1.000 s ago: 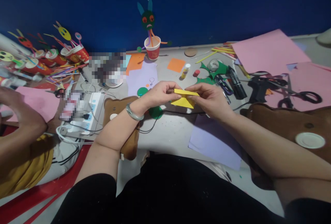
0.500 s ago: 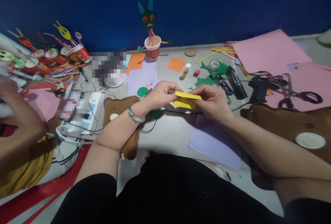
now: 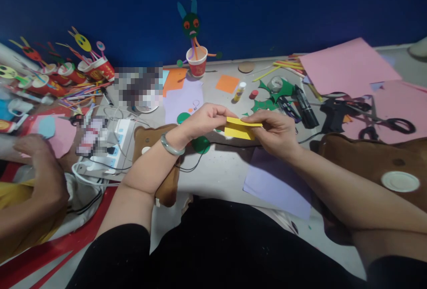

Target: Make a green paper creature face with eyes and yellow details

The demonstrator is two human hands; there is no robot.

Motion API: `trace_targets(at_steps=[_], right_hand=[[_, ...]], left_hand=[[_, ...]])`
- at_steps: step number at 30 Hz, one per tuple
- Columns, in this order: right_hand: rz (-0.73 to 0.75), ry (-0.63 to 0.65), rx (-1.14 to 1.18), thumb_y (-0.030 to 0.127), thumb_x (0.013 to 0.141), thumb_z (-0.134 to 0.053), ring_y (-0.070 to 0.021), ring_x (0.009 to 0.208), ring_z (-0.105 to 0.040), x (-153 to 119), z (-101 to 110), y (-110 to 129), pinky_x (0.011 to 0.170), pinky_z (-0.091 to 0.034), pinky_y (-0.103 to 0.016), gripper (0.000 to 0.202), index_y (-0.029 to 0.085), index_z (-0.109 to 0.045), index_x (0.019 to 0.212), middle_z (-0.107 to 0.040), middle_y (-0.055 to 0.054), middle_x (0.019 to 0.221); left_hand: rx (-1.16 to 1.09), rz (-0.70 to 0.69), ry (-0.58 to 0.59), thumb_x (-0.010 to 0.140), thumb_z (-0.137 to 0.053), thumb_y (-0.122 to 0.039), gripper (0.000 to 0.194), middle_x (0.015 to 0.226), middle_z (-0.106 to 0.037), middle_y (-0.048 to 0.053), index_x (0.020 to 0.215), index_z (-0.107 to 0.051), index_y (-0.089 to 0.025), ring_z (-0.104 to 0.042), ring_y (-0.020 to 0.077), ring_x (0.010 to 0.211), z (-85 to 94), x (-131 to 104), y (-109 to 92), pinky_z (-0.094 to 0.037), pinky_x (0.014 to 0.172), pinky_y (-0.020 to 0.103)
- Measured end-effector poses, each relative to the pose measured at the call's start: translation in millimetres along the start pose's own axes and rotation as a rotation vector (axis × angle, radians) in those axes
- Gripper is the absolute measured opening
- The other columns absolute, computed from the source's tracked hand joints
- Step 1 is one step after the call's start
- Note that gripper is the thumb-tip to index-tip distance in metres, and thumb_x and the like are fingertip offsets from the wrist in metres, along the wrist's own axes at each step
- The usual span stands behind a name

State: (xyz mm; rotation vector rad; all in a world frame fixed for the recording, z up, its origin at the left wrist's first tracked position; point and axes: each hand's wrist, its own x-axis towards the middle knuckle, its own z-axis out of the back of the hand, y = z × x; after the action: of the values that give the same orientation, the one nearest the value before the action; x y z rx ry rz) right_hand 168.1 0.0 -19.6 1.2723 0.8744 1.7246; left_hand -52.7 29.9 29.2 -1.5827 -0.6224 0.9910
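Note:
A folded piece of yellow paper (image 3: 239, 133) is held up over the table between both my hands. My left hand (image 3: 208, 122), with a bangle on its wrist, pinches the paper's left end. The right end is pinched by the thumb and fingers of my right hand (image 3: 278, 131). The two layers of the fold stand slightly apart. Below my left hand lies a green paper circle (image 3: 201, 145), partly hidden. A purple sheet (image 3: 271, 182) rests under my right forearm. Beyond my hands are a glue stick (image 3: 239, 91) and an orange paper square (image 3: 227, 83).
A red paper cup (image 3: 197, 64) holds a green paper figure at the back. To the right lie green paper scraps (image 3: 283, 88), a glue gun (image 3: 333, 114), scissors (image 3: 396, 122) and pink sheets (image 3: 350, 66). At left are a power strip (image 3: 120, 142) and a co-worker's arm (image 3: 43, 186).
The yellow paper has shifted slightly and tilted a little in my hands, still held at both ends. At left, the co-worker's hand has come down onto pink paper with a light blue piece.

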Motion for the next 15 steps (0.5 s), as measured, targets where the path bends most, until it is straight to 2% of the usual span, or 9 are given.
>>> trace_targets(at_steps=[3,6,10,15], right_hand=[[0.028,-0.007,-0.049,0.027,0.089,-0.072,-0.0263,0.081,-0.074,-1.5,1.0,0.9,0.075,-0.061,-0.049,0.012,0.037,-0.078,0.085,-0.079,-0.002,0.087],[0.038,0.032,-0.081,0.023,0.086,-0.073,-0.0274,0.081,-0.074,-2.4,2.4,1.4,0.076,-0.062,-0.05,0.015,0.036,-0.078,0.087,-0.08,-0.004,0.088],[0.159,0.087,-0.062,0.013,0.08,-0.07,-0.0247,0.079,-0.076,-1.8,3.0,-1.3,0.075,-0.062,-0.044,0.026,0.034,-0.08,0.092,-0.081,-0.002,0.09],[0.229,0.084,-0.073,0.008,0.079,-0.064,-0.0207,0.082,-0.078,-1.6,2.5,-6.2,0.074,-0.062,-0.036,0.032,0.03,-0.079,0.096,-0.083,-0.002,0.093]], left_hand=[[-0.077,0.056,-0.001,0.09,-0.059,-0.013,0.021,0.07,-0.072,0.002,0.083,-0.078,-0.013,-0.064,0.0081,0.065,0.9,1.1,-1.4,-0.056,0.074,0.022],[-0.091,0.052,-0.009,0.094,-0.068,-0.029,0.025,0.067,-0.067,0.001,0.074,-0.073,-0.014,-0.061,0.0076,0.062,-0.9,0.6,-0.4,-0.054,0.068,0.021],[-0.019,0.014,0.038,0.078,-0.092,-0.044,0.04,0.062,-0.058,-0.004,0.067,-0.068,-0.014,-0.053,0.005,0.058,-3.4,-2.2,2.2,-0.046,0.058,0.018],[-0.023,0.067,0.068,0.069,-0.098,-0.046,0.044,0.061,-0.057,-0.005,0.068,-0.068,-0.013,-0.052,0.0044,0.057,-3.8,-4.4,-2.1,-0.046,0.056,0.018]])
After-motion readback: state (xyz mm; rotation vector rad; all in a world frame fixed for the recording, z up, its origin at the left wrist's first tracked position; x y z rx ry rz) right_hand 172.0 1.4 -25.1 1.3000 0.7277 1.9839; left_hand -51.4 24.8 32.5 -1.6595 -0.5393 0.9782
